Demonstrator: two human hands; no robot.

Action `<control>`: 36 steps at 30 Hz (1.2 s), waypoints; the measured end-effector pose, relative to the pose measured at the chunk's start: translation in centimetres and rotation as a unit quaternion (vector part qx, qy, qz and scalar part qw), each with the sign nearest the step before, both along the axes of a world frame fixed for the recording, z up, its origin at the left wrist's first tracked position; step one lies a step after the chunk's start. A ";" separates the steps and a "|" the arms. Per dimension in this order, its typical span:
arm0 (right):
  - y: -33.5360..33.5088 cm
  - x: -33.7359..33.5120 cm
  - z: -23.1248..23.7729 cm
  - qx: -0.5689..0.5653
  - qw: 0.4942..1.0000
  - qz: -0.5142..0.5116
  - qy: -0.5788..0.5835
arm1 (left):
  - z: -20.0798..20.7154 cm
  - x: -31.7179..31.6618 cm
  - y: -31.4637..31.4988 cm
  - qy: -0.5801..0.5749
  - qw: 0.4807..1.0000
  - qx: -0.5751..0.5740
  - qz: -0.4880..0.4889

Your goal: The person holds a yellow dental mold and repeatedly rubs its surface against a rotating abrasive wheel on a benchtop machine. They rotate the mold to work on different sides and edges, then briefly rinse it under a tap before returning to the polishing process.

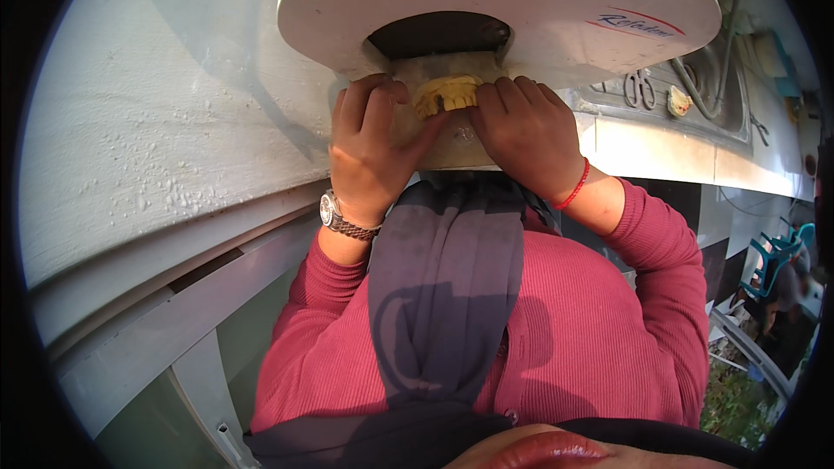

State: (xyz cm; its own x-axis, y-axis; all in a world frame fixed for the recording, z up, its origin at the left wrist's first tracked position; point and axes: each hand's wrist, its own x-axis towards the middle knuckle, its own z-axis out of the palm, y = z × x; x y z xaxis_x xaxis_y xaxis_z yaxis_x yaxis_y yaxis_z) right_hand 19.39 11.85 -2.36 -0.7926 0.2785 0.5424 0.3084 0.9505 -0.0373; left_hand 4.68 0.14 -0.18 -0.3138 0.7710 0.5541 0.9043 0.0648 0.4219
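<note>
A yellow plaster dental cast point(447, 94), its row of teeth toward me, sits at the small table in front of the dark opening of a white model trimmer point(539, 13). My left hand point(369, 135) has its fingers curled and its thumb against the cast's left lower edge. At the cast's right end, the fingers of my right hand point(528, 126) are bent and pressed on it. The cast's back side, toward the opening, is partly hidden.
White specks and drops dot the pale countertop point(174, 139) on the left. To the right a metal sink point(734, 91) has a grey hose point(693, 91) in it; scissor-like handles point(640, 89) and a small yellowish piece point(678, 102) lie beside it.
</note>
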 end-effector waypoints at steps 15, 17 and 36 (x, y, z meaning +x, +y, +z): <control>-0.5 -0.9 -0.3 -0.034 0.999 -0.027 0.029 | -0.2 -0.2 0.3 0.091 0.993 -0.077 0.000; -0.6 -1.4 0.1 -0.038 0.997 -0.047 0.039 | -0.1 -0.4 0.6 0.091 0.991 -0.095 0.016; -0.9 -3.6 0.3 -0.091 0.988 -0.104 0.069 | 0.2 -1.3 1.5 0.072 0.991 -0.101 0.049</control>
